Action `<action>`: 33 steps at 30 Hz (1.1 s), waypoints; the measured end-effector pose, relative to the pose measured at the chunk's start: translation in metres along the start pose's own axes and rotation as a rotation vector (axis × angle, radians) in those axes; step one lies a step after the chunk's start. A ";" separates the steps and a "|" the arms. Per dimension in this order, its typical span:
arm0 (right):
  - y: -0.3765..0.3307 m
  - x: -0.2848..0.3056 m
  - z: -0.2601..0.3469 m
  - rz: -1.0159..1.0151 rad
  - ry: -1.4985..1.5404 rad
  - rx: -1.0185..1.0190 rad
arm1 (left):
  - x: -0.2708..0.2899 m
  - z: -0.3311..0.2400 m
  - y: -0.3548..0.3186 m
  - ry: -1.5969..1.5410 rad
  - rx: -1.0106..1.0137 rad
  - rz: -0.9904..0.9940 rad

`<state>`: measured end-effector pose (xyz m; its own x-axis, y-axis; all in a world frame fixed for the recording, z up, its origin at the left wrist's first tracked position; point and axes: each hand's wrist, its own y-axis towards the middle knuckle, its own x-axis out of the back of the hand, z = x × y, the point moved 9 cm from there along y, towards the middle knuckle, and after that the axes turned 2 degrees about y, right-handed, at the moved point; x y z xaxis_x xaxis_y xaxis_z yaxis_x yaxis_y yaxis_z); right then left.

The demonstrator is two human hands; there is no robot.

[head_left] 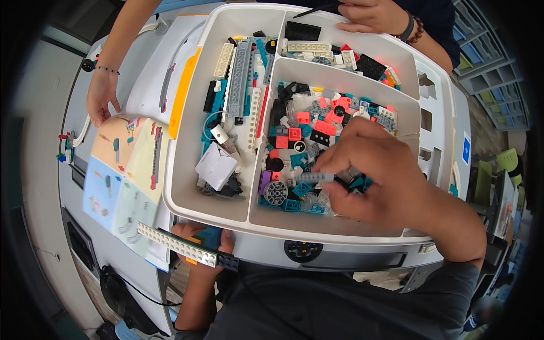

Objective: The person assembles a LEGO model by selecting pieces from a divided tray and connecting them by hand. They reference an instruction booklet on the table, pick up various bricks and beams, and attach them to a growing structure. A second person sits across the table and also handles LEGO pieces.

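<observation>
Grey toothed bar (313,177) — a short, ridged building piece — sits at centre frame, pinched between the fingertips of the right hand (381,173), whose grip is closed on it just above the loose bricks. That hand hovers over the right-hand compartment of a white sorting tray (182,170), which is heaped with small red, teal, grey and black pieces, among them a round grey wheel hub (276,192) just left of and below the bar. The left hand (204,243), at lower left of the frame below the tray's front rim, is closed around a built assembly (184,247) — a long white studded beam with dark blue and teal blocks attached — held against the person's body at the worktop's edge. Left of the tray lies an open instruction booklet (122,175) with coloured pages. Another person's hand (101,96) rests on the booklet's upper edge at upper left, a thin bead bracelet on the wrist, while that person's other hand (371,16) lies on the tray's far rim at top of frame. The tray's left compartment holds long grey and white beams and a folded white paper piece (215,166).
</observation>
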<state>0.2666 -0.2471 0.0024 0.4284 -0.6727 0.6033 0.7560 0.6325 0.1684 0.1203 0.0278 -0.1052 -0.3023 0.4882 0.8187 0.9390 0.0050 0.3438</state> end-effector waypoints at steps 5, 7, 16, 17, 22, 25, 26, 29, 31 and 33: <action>-0.002 0.001 -0.006 -0.021 -0.158 0.043 | 0.001 0.005 -0.005 -0.018 0.000 -0.046; -0.003 -0.002 0.001 0.024 -0.171 0.102 | -0.001 0.009 -0.009 -0.035 0.032 -0.044; -0.001 0.020 -0.006 -0.109 -0.158 0.007 | 0.006 -0.003 0.001 0.006 -0.009 -0.109; 0.000 0.024 -0.009 -0.170 -0.227 0.017 | 0.005 -0.004 0.002 0.006 -0.013 -0.090; 0.005 0.020 -0.029 -0.225 -0.240 -0.100 | 0.003 -0.006 0.005 0.002 -0.023 -0.047; 0.004 0.014 -0.027 -0.122 -0.226 -0.122 | 0.005 -0.009 0.006 0.013 -0.056 -0.064; 0.004 0.013 -0.023 -0.086 -0.232 -0.099 | 0.004 -0.011 0.006 0.036 -0.079 -0.056; -0.001 0.015 -0.019 -0.040 -0.001 -0.157 | 0.004 -0.013 0.007 0.074 -0.110 -0.044; -0.002 0.021 -0.017 -0.069 -0.023 -0.140 | 0.004 -0.011 0.005 0.060 -0.080 -0.052; -0.003 0.028 -0.017 -0.137 -0.055 -0.126 | 0.004 -0.009 0.005 0.037 -0.060 -0.053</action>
<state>0.2846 -0.2744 0.0058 0.2921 -0.7252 0.6235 0.8630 0.4808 0.1549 0.1221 0.0218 -0.0967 -0.3581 0.4561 0.8147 0.9104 -0.0231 0.4130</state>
